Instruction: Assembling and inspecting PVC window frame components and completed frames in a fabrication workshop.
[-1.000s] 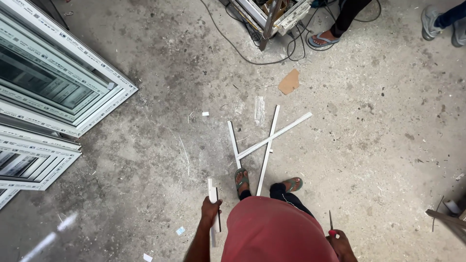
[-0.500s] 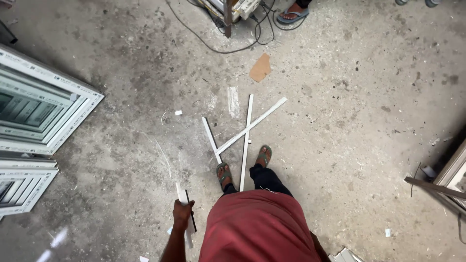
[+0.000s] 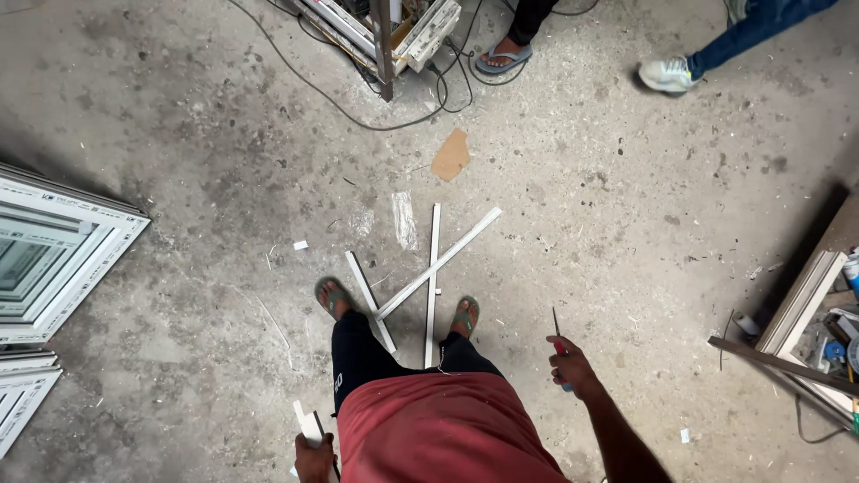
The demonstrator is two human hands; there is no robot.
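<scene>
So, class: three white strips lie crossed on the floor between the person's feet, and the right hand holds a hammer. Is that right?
Not quite. The right hand holds a thin screwdriver with a red and blue handle, not a hammer. The head view shows it. The three white strips do lie crossed on the floor between the feet.

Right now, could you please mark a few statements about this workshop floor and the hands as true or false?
1. The right hand holds a thin tool with a red grip. True.
2. The left hand is empty. False: it grips a short white strip piece.
3. Three white strips lie crossed on the floor by the feet. True.
4. The window frames lean at the right. False: they are on the left.
</scene>
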